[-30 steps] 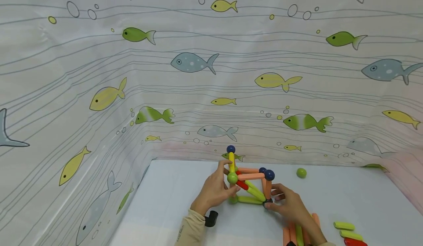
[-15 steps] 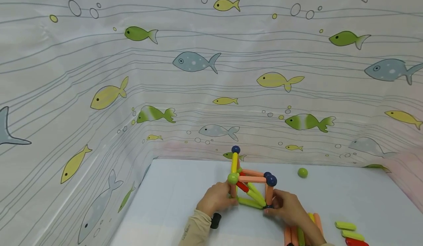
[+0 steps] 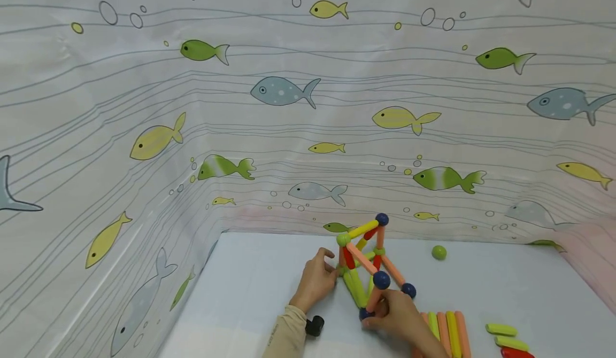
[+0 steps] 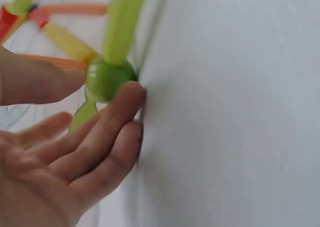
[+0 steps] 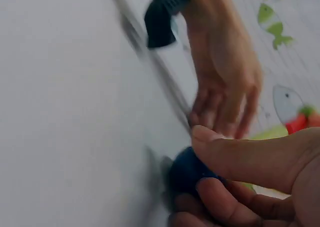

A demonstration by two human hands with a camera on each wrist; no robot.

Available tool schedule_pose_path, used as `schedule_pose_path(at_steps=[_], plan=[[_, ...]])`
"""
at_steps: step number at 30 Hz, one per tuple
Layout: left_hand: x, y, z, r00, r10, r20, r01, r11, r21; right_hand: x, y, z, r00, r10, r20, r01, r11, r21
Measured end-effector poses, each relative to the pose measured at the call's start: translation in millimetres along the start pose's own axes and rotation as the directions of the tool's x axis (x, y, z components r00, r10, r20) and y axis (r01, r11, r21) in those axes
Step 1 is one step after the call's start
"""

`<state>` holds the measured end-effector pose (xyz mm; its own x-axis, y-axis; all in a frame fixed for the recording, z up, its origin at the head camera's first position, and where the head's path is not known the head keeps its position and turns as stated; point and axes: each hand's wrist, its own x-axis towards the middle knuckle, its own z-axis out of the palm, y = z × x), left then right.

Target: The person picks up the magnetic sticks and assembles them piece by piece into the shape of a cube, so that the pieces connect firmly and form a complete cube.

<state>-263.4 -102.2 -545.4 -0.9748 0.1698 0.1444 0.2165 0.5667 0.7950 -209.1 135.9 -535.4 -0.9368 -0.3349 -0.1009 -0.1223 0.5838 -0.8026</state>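
A frame of magnetic building sticks [image 3: 356,288] and balls stands on the table, with orange, yellow, lime and red sticks. A dark blue ball [image 3: 382,219] tops its far corner; a green ball [image 3: 343,239] sits at the upper left. My right hand [image 3: 397,315] pinches the low dark blue ball [image 5: 187,172] at the near corner between thumb and fingers. At the lower left corner, my left hand [image 3: 315,279] has its thumb and a fingertip on either side of the bottom green ball [image 4: 107,79]. Its other fingers stand off the ball.
Right of the frame lie a row of long sticks [image 3: 445,331], partly behind my right forearm. Further right are short lime sticks [image 3: 501,329] and a red one [image 3: 517,352]. A loose green ball [image 3: 439,252] rests farther back. Fish-printed sheeting [image 3: 313,133] walls the table.
The frame has turned, its near right corner swinging toward me and left with my right hand. Its top blue ball has moved right. My left hand shifted slightly, with its index finger now raised.
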Motion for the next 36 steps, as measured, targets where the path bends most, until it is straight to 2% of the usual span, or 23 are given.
schedule_pose_path(at_steps=[2,4,7,8,9,11,13,14,16,17,19,21,22,25,28,30,32,36], plan=[[1.4,-3.6,1.2,0.998,-0.025,0.051,0.032,0.991,-0.134,1.6,-4.4,9.9,1.0,0.008,0.017,-0.009,0.999,0.052],[2.4,-6.5,1.2,0.992,-0.041,0.12,0.071,0.964,-0.255,3.8,-7.5,19.1,0.999,0.025,0.035,-0.029,0.993,0.111],[3.2,-8.3,-0.4,0.98,-0.054,0.192,0.12,0.928,-0.353,7.3,-8.8,28.9,0.998,0.015,0.062,-0.026,0.982,0.186],[3.4,-8.1,-1.3,0.978,-0.05,0.2,0.119,0.93,-0.348,8.3,-8.4,31.0,0.998,0.01,0.069,-0.024,0.979,0.205],[3.5,-7.2,-2.4,0.98,-0.044,0.194,0.106,0.939,-0.326,9.1,-7.6,32.2,0.997,0.0,0.075,-0.017,0.977,0.215],[2.8,-2.1,-5.4,0.989,-0.025,0.143,0.057,0.974,-0.218,10.3,-5.5,32.2,0.995,-0.02,0.095,-0.003,0.973,0.232],[1.2,9.1,-9.2,0.998,0.017,0.053,-0.013,0.997,-0.075,10.5,-2.8,29.1,0.991,-0.053,0.122,0.022,0.97,0.24],[-0.5,17.0,-11.5,0.999,0.054,-0.004,-0.054,0.999,0.004,9.9,-1.5,26.1,0.988,-0.07,0.135,0.036,0.97,0.239],[-5.6,36.1,-16.1,0.982,0.155,-0.11,-0.139,0.981,0.138,8.6,1.1,17.6,0.982,-0.108,0.154,0.073,0.973,0.218],[-9.0,46.3,-17.9,0.965,0.215,-0.149,-0.187,0.966,0.18,7.6,2.3,12.3,0.98,-0.132,0.151,0.101,0.975,0.198],[-16.0,66.0,-20.0,0.928,0.322,-0.187,-0.263,0.922,0.284,4.8,3.5,-1.1,0.98,-0.152,0.131,0.134,0.982,0.136],[-23.1,81.9,-19.5,0.902,0.396,-0.171,-0.31,0.87,0.383,1.1,4.3,-16.4,0.988,-0.126,0.09,0.123,0.992,0.042],[-26.0,88.0,-18.5,0.901,0.408,-0.145,-0.317,0.849,0.422,-1.0,4.3,-24.3,0.993,-0.101,0.065,0.102,0.995,-0.01],[-31.3,98.1,-13.8,0.922,0.385,-0.037,-0.314,0.8,0.512,-6.6,4.8,-45.4,0.998,0.064,0.028,-0.06,0.988,-0.145],[-31.9,97.7,-10.5,0.935,0.352,0.055,-0.323,0.773,0.547,-11.5,8.8,-58.2,0.975,0.215,0.064,-0.199,0.961,-0.194],[-30.8,94.7,-11.2,0.934,0.344,0.093,-0.337,0.767,0.546,-13.9,13.0,-61.4,0.954,0.275,0.118,-0.251,0.95,-0.185],[-29.3,91.7,-14.2,0.933,0.338,0.12,-0.349,0.777,0.523,-16.4,17.3,-62.7,0.942,0.293,0.16,-0.269,0.95,-0.157],[-26.8,88.1,-23.4,0.941,0.298,0.163,-0.339,0.832,0.439,-18.6,24.2,-65.4,0.942,0.271,0.201,-0.25,0.96,-0.123]])
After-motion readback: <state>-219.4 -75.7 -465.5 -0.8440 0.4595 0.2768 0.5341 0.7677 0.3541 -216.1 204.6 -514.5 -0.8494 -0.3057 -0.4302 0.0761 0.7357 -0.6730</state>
